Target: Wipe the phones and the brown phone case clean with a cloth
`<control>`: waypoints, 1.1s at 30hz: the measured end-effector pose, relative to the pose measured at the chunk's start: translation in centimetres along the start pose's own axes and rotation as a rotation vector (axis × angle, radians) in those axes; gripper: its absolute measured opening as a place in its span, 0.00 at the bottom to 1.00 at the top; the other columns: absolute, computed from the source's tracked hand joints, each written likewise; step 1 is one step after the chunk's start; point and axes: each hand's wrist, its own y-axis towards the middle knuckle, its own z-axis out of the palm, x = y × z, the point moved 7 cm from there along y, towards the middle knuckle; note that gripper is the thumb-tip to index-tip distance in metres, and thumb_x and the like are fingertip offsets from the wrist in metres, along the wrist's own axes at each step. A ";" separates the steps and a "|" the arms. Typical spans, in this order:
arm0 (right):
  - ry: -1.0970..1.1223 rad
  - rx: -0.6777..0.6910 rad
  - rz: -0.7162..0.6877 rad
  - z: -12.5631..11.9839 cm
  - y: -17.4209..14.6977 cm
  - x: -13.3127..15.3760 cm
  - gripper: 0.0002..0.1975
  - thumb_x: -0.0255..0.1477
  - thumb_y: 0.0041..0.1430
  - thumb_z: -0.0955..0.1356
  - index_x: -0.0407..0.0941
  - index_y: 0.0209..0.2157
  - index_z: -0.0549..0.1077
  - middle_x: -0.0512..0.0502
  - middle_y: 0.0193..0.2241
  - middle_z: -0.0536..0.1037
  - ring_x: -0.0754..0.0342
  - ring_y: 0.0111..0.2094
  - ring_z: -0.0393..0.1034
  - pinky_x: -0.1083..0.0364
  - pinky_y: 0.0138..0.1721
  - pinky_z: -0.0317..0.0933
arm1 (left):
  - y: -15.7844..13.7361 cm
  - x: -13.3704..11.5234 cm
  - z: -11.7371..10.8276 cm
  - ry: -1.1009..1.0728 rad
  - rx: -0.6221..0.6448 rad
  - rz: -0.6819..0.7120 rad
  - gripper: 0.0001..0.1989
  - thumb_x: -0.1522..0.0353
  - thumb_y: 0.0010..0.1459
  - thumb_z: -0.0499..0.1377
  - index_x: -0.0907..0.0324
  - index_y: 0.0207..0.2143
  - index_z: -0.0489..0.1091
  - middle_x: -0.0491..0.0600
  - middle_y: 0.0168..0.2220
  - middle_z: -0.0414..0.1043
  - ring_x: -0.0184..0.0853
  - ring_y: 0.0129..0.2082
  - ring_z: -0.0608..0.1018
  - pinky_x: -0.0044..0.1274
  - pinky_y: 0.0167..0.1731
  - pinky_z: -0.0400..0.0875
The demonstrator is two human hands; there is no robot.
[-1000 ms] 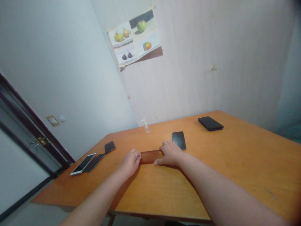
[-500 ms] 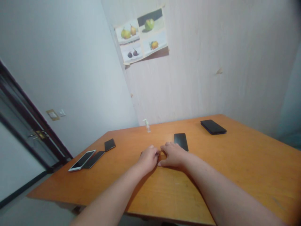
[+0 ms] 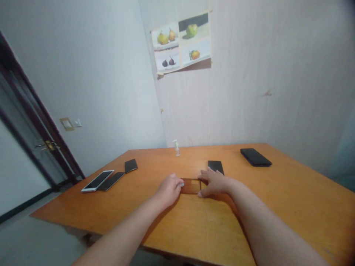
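Between my hands a flat, brownish rectangular case (image 3: 189,186) lies on the table, with thin dark edges and a small lighter patch near its upper right. It looks see-through, like a phone case. My right hand (image 3: 215,183) grips its right end, thumb on the near edge and fingers on the far edge. At the left end, my left hand (image 3: 168,190) is closed, pinching a small pale thing (image 3: 182,184) that I cannot make out, against or just by the case. Just beyond my right hand is a dark tablet (image 3: 215,166), partly hidden by the fingers.
On the wooden table (image 3: 277,207), a white-framed tablet (image 3: 98,181), a dark tablet (image 3: 112,181) and a smaller dark device (image 3: 131,166) lie at left. A clear pump bottle (image 3: 177,148) stands at the back. A thick black device (image 3: 255,157) lies back right.
My hands have drawn apart, the left one moving leftward, and more of the brownish case shows between them. The view has shifted slightly.
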 end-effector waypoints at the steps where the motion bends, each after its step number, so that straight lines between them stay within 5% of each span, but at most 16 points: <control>1: 0.005 0.000 0.005 0.0 0.0 -0.1 0.47 0.55 0.41 0.72 0.48 0.61 0.66 0.38 0.68 0.51 0.31 0.68 0.33 0.34 0.65 0.31 | 0.0 -0.4 0.2 -0.001 0.002 0.001 0.12 0.74 0.60 0.52 0.59 0.29 0.76 0.49 0.30 0.70 0.34 0.35 0.73 0.23 0.34 0.63; 11: -0.016 0.016 -0.031 0.1 0.0 0.1 0.31 0.51 0.43 0.71 0.56 0.50 0.76 0.43 0.62 0.64 0.30 0.67 0.40 0.33 0.62 0.37 | 3.2 -6.1 3.3 -0.051 0.086 0.122 0.09 0.71 0.58 0.56 0.58 0.28 0.76 0.48 0.30 0.72 0.33 0.32 0.73 0.22 0.31 0.63; 17: -0.012 0.030 -0.004 0.3 0.2 -0.3 0.43 0.57 0.43 0.70 0.51 0.59 0.69 0.38 0.65 0.58 0.31 0.68 0.36 0.33 0.63 0.34 | 1.4 -3.1 1.7 -0.008 0.052 0.054 0.11 0.72 0.59 0.54 0.57 0.30 0.76 0.49 0.31 0.72 0.35 0.33 0.74 0.23 0.33 0.64; 25: -0.002 0.046 -0.009 0.1 0.2 -0.2 0.39 0.56 0.42 0.70 0.51 0.54 0.73 0.39 0.61 0.64 0.30 0.68 0.37 0.33 0.64 0.33 | -3.0 3.2 -3.0 0.035 0.034 -0.059 0.10 0.73 0.59 0.53 0.59 0.33 0.75 0.50 0.33 0.71 0.35 0.35 0.74 0.24 0.37 0.65; 33: -0.016 0.035 -0.012 0.0 0.1 0.1 0.39 0.56 0.43 0.71 0.50 0.55 0.73 0.38 0.58 0.67 0.30 0.67 0.42 0.34 0.63 0.36 | -2.1 -1.7 -1.1 -0.072 0.053 0.131 0.10 0.73 0.60 0.54 0.58 0.34 0.76 0.49 0.34 0.73 0.34 0.38 0.74 0.24 0.39 0.66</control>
